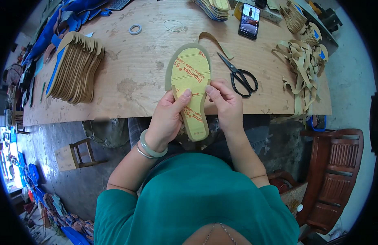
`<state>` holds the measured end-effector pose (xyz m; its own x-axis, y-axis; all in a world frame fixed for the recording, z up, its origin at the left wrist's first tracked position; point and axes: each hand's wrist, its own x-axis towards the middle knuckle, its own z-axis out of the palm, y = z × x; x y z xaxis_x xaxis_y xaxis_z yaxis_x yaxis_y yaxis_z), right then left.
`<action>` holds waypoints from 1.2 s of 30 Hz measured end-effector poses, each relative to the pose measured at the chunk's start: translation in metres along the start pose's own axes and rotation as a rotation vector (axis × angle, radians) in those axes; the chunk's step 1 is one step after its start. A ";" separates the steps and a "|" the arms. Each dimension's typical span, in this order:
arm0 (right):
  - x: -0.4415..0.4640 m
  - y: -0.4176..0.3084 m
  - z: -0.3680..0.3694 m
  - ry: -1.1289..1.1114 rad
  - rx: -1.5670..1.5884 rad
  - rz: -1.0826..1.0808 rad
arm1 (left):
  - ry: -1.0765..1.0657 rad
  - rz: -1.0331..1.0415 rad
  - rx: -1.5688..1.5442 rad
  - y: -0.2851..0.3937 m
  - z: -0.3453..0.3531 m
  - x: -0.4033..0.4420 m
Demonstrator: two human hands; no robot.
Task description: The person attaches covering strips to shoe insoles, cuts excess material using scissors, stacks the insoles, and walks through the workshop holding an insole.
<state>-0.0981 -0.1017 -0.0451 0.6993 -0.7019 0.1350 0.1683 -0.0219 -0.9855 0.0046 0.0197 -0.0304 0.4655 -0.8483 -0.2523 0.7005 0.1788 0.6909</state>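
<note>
A yellow insole [191, 73] with red print and a tan strip round its edge lies over the table's front edge, toe end pointing away. My left hand [169, 114] grips its left side at the waist, thumb on top. On the right side, my right hand [225, 100] pinches the edge between thumb and fingers. A loose tan strip [216, 43] trails from the toe end towards black-handled scissors [239, 75], which lie on the table to the right, blades slightly apart.
On the wooden table [131, 98] stand a stack of insoles [76, 69], a tape roll [135, 29], a phone [249, 21] and a heap of tan strips [301, 67]. More insole stacks [213, 9] lie at the back. A stool [80, 154] and a wooden chair [336, 175] stand below.
</note>
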 end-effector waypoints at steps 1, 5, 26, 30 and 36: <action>0.001 0.000 0.000 0.006 -0.033 -0.015 | 0.005 0.004 0.016 0.000 -0.001 0.000; 0.000 -0.004 -0.001 0.104 0.146 0.136 | 0.040 0.054 0.299 0.002 -0.006 -0.003; -0.009 -0.001 0.009 -0.239 0.192 0.256 | 0.036 0.107 0.011 0.017 -0.005 0.008; -0.022 0.003 0.020 -0.270 -0.011 0.375 | 0.107 0.152 -0.016 0.023 -0.011 0.020; -0.047 0.007 0.013 -0.400 -0.032 0.403 | 0.175 0.314 -0.145 0.050 -0.027 0.030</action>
<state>-0.1207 -0.0592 -0.0571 0.9135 -0.3355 -0.2303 -0.1833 0.1659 -0.9689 0.0685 0.0169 -0.0216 0.7461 -0.6454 -0.1637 0.5725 0.4961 0.6528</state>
